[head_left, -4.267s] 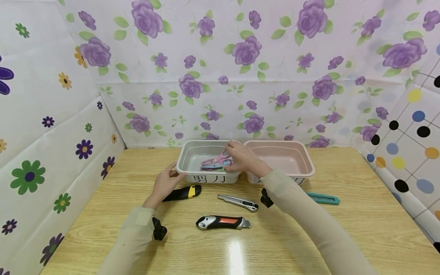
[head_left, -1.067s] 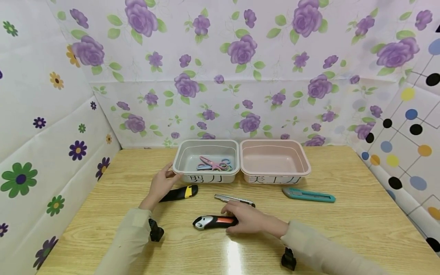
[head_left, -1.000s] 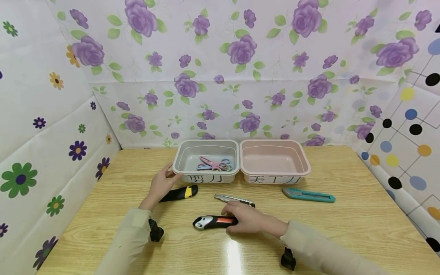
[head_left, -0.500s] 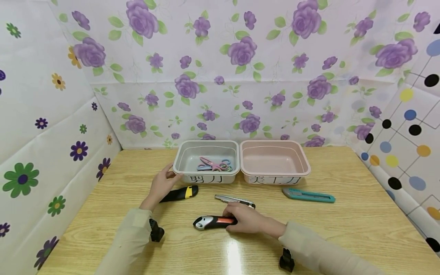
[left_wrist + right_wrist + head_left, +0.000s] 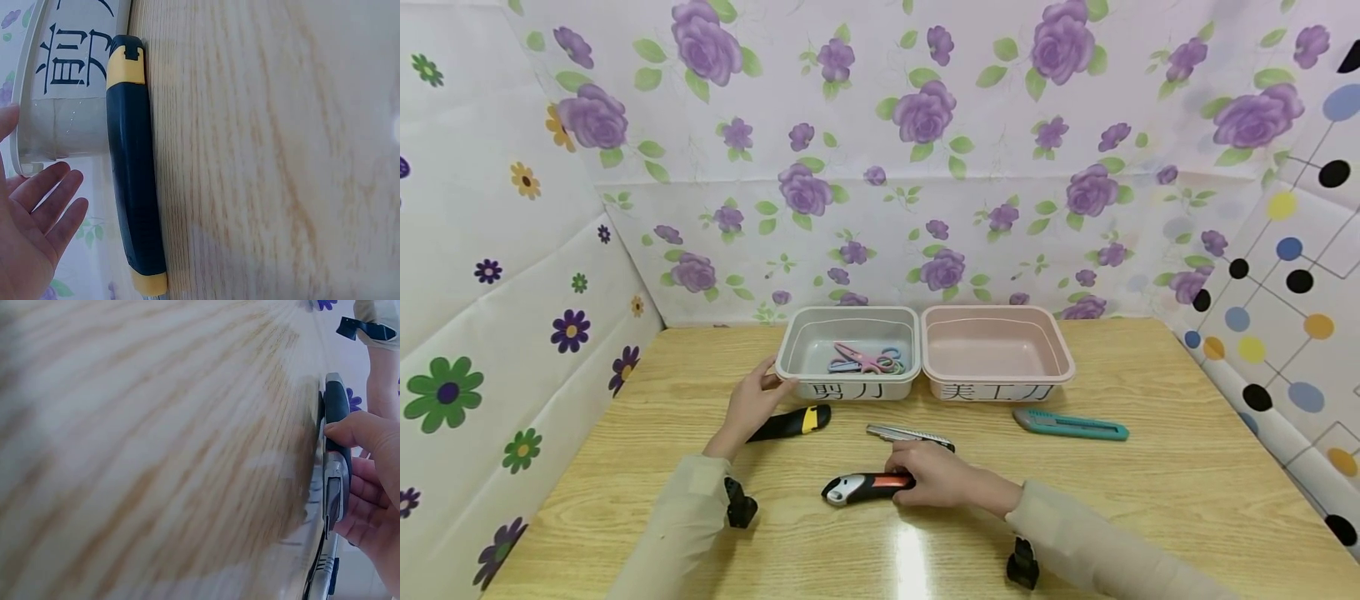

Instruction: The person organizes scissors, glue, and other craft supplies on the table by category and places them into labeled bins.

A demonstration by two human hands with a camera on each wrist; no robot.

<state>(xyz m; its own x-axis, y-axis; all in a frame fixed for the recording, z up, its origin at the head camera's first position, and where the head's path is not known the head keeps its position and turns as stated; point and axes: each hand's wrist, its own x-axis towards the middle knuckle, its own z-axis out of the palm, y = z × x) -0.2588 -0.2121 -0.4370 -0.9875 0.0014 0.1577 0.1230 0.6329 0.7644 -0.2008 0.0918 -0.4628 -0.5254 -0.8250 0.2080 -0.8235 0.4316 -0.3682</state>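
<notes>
My right hand (image 5: 936, 475) grips the blade end of a black utility knife (image 5: 853, 488) with an orange inlay and silver tail. In the right wrist view, the thumb (image 5: 344, 429) lies on one side of that knife and the fingers on the other, close over the table. At the left corner of the grey bin (image 5: 808, 377), my left hand (image 5: 750, 410) holds the rim, thumb at the edge and the other fingers loosely extended. Below that hand lies a black-and-yellow utility knife (image 5: 131, 162). A silver snap-off cutter (image 5: 910, 435) lies just behind my right hand, partly covered by it.
Pink, blue and green scissors (image 5: 867, 360) lie in the grey bin. Beside it stands a pink bin (image 5: 1060, 358), both with labels in Chinese characters. A teal cutter (image 5: 1071, 425) rests on the wooden table (image 5: 1150, 517) at right. Patterned cloth walls close off the back and sides.
My right hand has left the pink scissors in the grey bin and come down to the orange-inlaid utility knife. That knife has since tilted slightly. My left hand stays at the grey bin's corner.
</notes>
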